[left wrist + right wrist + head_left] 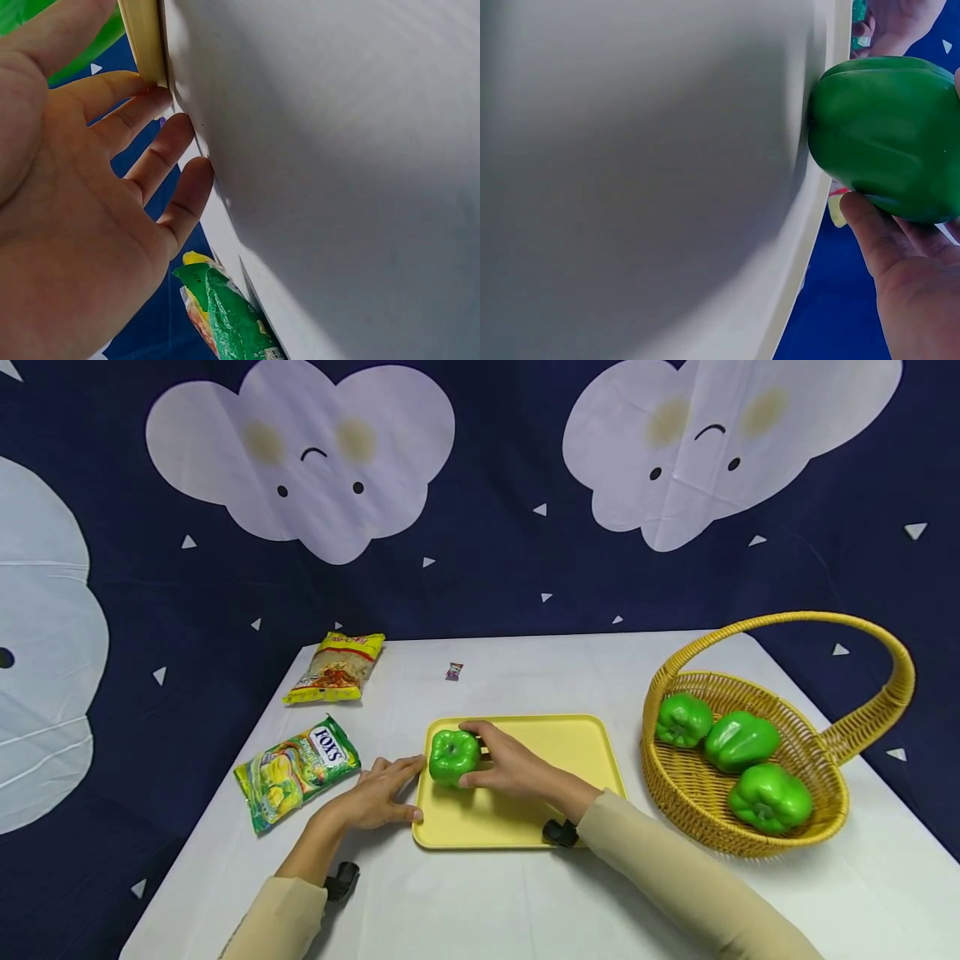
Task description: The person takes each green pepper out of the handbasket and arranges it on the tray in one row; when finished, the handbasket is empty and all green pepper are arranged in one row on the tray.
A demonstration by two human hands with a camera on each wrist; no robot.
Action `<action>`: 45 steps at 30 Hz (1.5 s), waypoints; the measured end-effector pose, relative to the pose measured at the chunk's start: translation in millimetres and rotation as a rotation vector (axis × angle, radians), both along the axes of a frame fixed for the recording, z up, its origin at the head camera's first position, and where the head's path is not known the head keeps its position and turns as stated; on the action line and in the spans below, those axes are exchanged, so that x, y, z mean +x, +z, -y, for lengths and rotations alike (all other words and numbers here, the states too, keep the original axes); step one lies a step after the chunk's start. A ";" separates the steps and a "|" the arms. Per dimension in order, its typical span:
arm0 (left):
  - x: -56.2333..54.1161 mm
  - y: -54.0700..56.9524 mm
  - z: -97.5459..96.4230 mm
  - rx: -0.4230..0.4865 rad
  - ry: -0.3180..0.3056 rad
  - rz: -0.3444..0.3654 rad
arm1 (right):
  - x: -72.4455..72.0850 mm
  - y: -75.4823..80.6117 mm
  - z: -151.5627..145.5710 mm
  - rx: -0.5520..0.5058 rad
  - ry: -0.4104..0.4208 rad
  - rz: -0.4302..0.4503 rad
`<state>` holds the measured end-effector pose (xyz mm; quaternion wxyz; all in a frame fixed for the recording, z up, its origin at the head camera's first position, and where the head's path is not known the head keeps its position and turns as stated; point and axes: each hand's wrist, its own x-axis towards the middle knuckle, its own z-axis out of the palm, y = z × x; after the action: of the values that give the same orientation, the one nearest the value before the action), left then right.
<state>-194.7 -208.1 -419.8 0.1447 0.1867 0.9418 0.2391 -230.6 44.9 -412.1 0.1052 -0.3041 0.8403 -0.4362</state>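
A glossy green bell pepper (pixel 452 757) sits at the left end of the yellow tray (pixel 581 756). My right hand (pixel 513 767) grips this pepper from the right, thumb on the near side and fingers on the far side. In the right wrist view the pepper (pixel 889 139) rests against the tray's surface, with fingers (pixel 870 232) along its side. My left hand (pixel 377 797) touches the tray's left edge, its fingers loosely extended. The left wrist view has those fingertips (pixel 176 127) by the tray's rim (pixel 142 41), partly on the white tablecloth.
At the right stands a wicker basket (pixel 660 777) with a tall handle, holding three green peppers (pixel 770 799). A green FOX'S candy bag (pixel 300 768) lies left of the tray. Behind it are a yellow snack bag (pixel 337 668) and a small wrapped candy (pixel 453 672).
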 end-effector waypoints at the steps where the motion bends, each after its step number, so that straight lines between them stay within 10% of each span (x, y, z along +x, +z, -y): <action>1: -0.1 0.0 0.1 0.002 -0.002 -0.001 | -0.1 0.0 1.2 0.001 0.006 0.005; 29: 0.0 1.1 -0.9 0.002 0.024 0.012 | 2.4 1.5 18.2 0.035 0.060 0.038; 45: -1.8 -2.2 0.0 0.005 0.041 0.026 | 7.5 19.1 -8.8 0.040 0.004 -0.110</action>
<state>-196.6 -208.2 -422.0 0.1517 0.1646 0.9429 0.2467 -223.1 53.7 -393.0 0.0660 -0.3270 0.8528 -0.4017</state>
